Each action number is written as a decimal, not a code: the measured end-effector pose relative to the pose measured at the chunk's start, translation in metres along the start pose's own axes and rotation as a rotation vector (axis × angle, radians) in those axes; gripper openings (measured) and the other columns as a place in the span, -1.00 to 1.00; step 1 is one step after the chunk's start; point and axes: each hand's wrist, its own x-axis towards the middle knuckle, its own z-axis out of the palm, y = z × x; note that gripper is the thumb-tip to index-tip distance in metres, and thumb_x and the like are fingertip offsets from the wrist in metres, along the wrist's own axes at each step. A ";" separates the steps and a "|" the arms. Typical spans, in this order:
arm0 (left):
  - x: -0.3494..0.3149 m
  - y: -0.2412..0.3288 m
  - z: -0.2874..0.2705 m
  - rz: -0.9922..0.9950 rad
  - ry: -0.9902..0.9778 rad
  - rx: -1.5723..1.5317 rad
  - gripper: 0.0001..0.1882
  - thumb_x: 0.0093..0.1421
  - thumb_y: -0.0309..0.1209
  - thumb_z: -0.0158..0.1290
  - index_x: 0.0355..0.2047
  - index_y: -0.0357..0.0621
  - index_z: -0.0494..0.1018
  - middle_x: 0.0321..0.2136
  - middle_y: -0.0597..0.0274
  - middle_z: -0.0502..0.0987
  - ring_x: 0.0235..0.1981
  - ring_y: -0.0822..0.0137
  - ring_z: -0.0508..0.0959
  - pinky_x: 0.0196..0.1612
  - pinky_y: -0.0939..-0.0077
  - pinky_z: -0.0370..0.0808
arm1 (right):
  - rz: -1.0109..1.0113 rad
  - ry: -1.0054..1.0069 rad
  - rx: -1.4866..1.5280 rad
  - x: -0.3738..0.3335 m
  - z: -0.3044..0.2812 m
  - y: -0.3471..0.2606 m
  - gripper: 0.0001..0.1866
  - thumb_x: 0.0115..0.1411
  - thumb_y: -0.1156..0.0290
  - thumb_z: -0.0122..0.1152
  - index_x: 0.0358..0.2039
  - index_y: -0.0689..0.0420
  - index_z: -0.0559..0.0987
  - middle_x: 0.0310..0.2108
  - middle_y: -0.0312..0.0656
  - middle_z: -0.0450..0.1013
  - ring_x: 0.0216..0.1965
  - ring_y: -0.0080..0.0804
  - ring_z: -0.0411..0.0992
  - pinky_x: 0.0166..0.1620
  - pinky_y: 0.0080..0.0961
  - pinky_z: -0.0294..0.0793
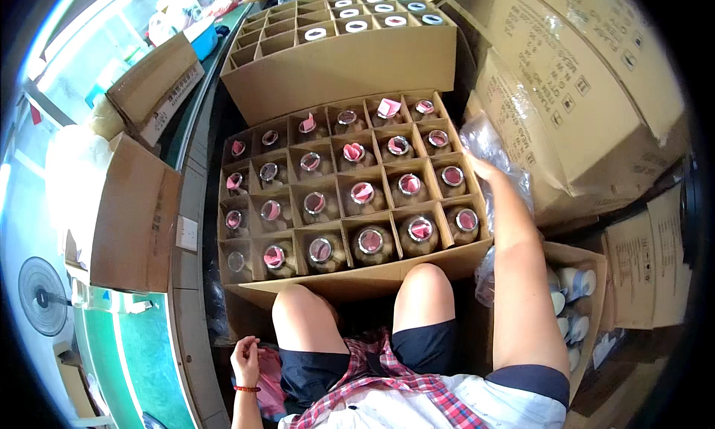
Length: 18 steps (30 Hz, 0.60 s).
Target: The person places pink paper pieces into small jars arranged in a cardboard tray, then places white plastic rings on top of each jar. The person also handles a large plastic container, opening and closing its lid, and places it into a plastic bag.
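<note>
A wide brown cardboard carton with upright cardboard dividers (357, 272) is placed just in front of the person's bare knees (426, 289). In its compartments, round-shouldered clear glass bottles (320, 252) are stood upright, one to a cell, in four rows of six. Folded pink slips (388, 107) are seen at many of the mouths: a few are left sticking up above the rim, mostly in the rows farther back, while others are seated lower in the necks.

The right hand (480, 165) is stretched forward to the carton's right side, where crumpled clear plastic film (509, 161) is bunched between it and the large taped brown cartons (555, 109). Its fingers are partly hidden at the carton's edge — whether anything is gripped by them cannot be told.

The left hand (246, 360), with a red beaded bracelet (247, 389) worn at the wrist, is held low beside the left thigh, near some soft-looking pink material (271, 375). Its fingers are bent inward, with narrow gaps between them; whether something small is pinched there cannot be told.

Behind the carton, a second divided brown cardboard box (342, 70) is set, with white ring-shaped tops (316, 34) showing in part of its cells. To the right of the thigh, white-capped containers (578, 283) are packed in an open brown box (593, 262).
</note>
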 end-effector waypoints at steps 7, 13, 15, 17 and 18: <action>0.024 -0.043 0.022 -0.171 -0.123 0.114 -0.82 0.21 -0.55 -0.02 -0.17 -0.34 0.43 -0.35 0.13 0.56 -0.39 0.44 0.56 -0.36 0.63 0.50 | -0.219 0.271 -0.911 -0.064 0.023 -0.102 -0.53 0.09 0.03 0.11 -0.28 0.24 0.60 -0.33 0.07 0.53 -0.24 -0.03 0.51 -0.14 -0.16 0.47; 0.045 -0.026 0.048 -0.156 -0.155 0.243 -0.82 0.14 -0.52 0.06 -0.23 -0.30 0.49 -0.36 0.10 0.57 -0.42 0.42 0.57 -0.36 0.58 0.49 | -0.785 0.593 -0.593 0.000 0.058 -0.177 -0.30 0.14 0.08 0.10 0.18 0.21 0.19 0.24 0.16 0.03 0.21 0.09 0.10 0.21 -0.12 0.17; 0.044 -0.018 0.039 0.003 -0.133 0.388 -0.83 0.14 -0.50 0.04 -0.24 -0.26 0.49 -0.35 0.09 0.57 -0.39 0.33 0.59 -0.36 0.55 0.51 | -0.737 0.794 -0.582 0.056 0.070 -0.185 -0.26 0.09 0.06 0.16 0.19 0.19 0.20 0.26 0.14 -0.03 0.23 0.14 0.06 0.21 -0.06 0.14; 0.034 0.003 0.020 0.073 -0.105 0.441 -0.83 0.14 -0.50 0.03 -0.24 -0.25 0.50 -0.36 0.05 0.55 -0.38 0.22 0.59 -0.35 0.49 0.52 | -0.732 0.580 -0.487 0.077 0.084 -0.189 -0.40 0.07 0.03 0.17 0.04 0.15 0.42 0.02 0.06 0.36 0.08 -0.05 0.29 0.14 -0.09 0.22; 0.022 -0.023 -0.005 0.283 -0.128 0.610 -0.82 0.13 -0.49 0.03 -0.25 -0.23 0.50 -0.37 0.02 0.53 -0.36 0.11 0.58 -0.33 0.42 0.53 | -0.718 0.532 -0.620 0.059 0.109 -0.205 -0.42 0.08 -0.05 0.11 0.02 0.06 0.46 -0.09 -0.08 0.46 0.01 -0.16 0.36 0.11 -0.02 0.22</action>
